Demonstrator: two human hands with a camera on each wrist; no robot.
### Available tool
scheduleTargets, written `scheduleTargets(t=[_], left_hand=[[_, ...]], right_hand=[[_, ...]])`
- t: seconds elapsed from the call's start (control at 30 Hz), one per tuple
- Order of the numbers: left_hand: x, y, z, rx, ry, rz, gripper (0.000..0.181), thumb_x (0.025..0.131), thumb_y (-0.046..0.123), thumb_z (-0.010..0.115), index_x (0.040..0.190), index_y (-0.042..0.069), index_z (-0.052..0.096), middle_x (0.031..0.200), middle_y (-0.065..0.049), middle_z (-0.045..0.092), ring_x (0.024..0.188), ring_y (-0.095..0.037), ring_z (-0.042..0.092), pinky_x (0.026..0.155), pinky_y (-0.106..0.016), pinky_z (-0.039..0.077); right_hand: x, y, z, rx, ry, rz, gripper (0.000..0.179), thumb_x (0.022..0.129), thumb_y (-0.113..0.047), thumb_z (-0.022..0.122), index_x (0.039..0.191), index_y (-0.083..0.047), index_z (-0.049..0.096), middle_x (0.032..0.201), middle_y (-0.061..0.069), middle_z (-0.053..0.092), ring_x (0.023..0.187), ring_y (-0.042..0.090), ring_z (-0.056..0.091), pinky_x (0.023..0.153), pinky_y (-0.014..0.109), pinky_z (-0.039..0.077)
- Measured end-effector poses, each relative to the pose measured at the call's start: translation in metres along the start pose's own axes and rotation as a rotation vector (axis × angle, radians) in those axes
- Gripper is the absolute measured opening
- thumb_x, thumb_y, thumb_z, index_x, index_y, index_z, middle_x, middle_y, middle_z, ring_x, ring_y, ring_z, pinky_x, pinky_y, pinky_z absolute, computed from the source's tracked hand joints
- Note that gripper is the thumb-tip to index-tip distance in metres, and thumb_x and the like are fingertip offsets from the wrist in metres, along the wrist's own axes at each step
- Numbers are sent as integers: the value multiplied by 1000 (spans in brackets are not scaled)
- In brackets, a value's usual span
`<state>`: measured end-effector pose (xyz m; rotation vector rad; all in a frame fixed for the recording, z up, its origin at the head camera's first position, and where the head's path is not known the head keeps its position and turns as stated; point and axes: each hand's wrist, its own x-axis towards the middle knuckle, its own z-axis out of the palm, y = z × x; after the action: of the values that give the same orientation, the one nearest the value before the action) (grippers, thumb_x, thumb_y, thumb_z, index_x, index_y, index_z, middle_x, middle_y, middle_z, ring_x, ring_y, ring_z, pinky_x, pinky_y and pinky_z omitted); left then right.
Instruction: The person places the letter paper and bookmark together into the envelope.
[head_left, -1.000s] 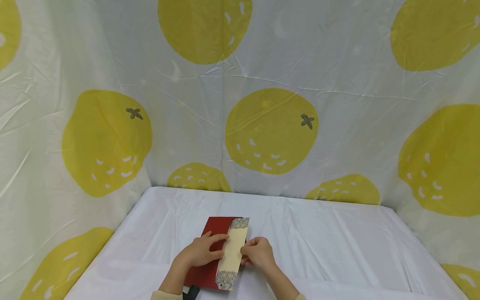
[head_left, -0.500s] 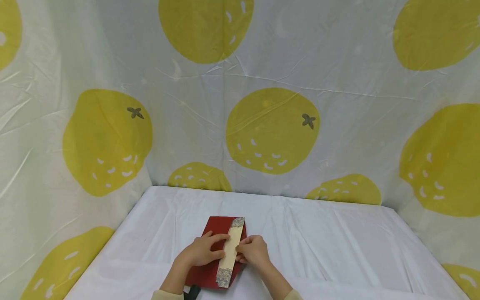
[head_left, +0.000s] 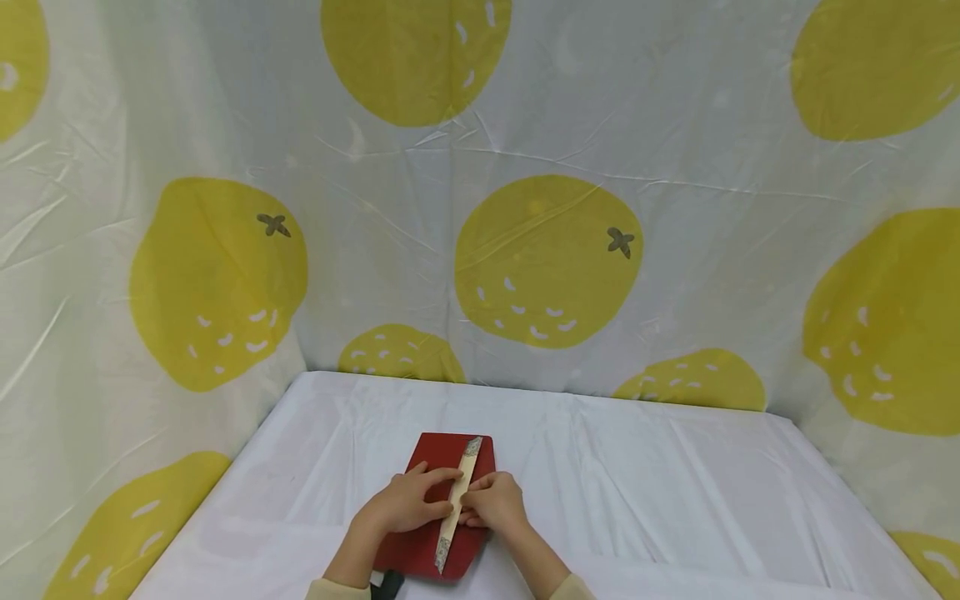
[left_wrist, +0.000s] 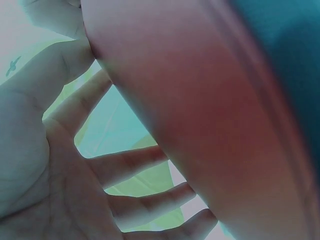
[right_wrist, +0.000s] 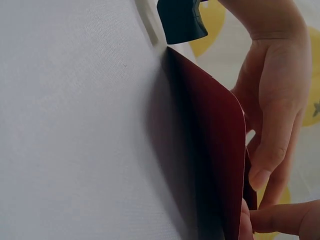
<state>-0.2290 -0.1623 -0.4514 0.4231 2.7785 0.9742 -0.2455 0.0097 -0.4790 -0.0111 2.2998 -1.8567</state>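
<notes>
A red envelope (head_left: 427, 463) lies on the white cloth, its tapered flap toward the right. Out of its mouth shows a narrow strip of a cream card (head_left: 462, 477) with grey lace-like patterned ends. Over the envelope rests my left hand (head_left: 405, 502), thumb and index fingertips right at the mouth's edge. The left wrist view shows its fingers (left_wrist: 130, 162) fairly straight, tips against the blurred red surface. My right hand (head_left: 498, 502) pinches the card's right edge between thumb and fingers. Seen from the right wrist, the envelope's side (right_wrist: 220, 120) tilts up from the cloth and casts a shadow.
A black block-like object (head_left: 387, 585) is close to my left wrist, near the envelope's lower corner. White cloth (head_left: 637, 483) covers the table. Behind and at the sides hangs a pale curtain (head_left: 390, 217) printed with large yellow fruits.
My right hand has moved left with the card, which has slid further into the envelope. Its visible strip is narrower, and the red flap now shows on the right. My left hand has barely moved.
</notes>
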Motion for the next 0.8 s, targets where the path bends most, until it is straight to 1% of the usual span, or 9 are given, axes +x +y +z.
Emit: scheduleTargets(t=[0.4,0.67,0.8], left_hand=[[0,-2,1,3,2,16,45,88,27,70,132,21,61,137,-34,45,119,-65,38,83,-72,41],[-1,-1,0,-6,4,34,44,90,28,68,132,21,61,135,-32,48,122,-64,37,83,-71,41],[-1,0,0,-16,-1,38,43,91,28,68,132,21,61,136,-33,46,123,-65,35,84,-72,40]], right_hand=[[-2,1,8,43,-22,10,9,79,5,66,83,5,58,62,11,66,51,16,66,50,27,55],[-1,0,10,59,-46,-13,7,78,6,65,83,6,60,62,12,66,53,17,67,51,29,56],[-1,1,11,61,-51,-17,7,78,8,64,83,6,60,62,12,66,53,17,67,51,29,56]])
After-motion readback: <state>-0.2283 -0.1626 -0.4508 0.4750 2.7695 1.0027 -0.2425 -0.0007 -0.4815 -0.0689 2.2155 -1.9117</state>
